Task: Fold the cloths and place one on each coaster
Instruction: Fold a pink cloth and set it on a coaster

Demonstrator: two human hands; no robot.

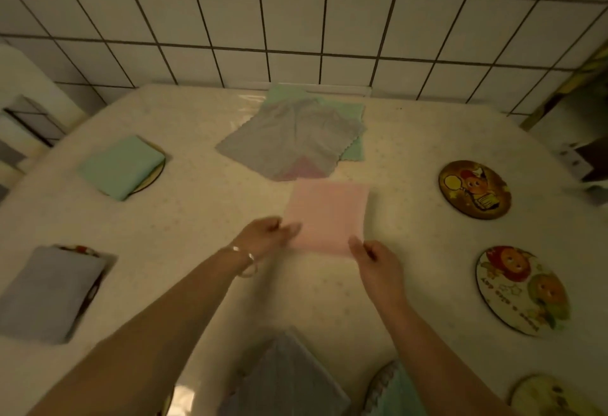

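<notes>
1. A pale speckled counter (197,218) with a glossy cover fills the frame, below a wall of white square tiles (296,21) with dark grout.
2. At upper centre lies a loose pile of unfolded cloths (292,139): grey on top, mint green and pink showing beneath.
3. Mid-frame, a soft pink cloth (325,215) is held flat by its near corners; the left hand (263,234) and the right hand (378,264) each have fingers pinched shut on it.
4. At the left, a folded green cloth (121,165) and a folded grey cloth (49,294) each cover a coaster.
5. At the right, round cartoon-printed coasters (473,188) (523,290) lie bare.
6. A silver bracelet (246,261) circles the left wrist.
</notes>
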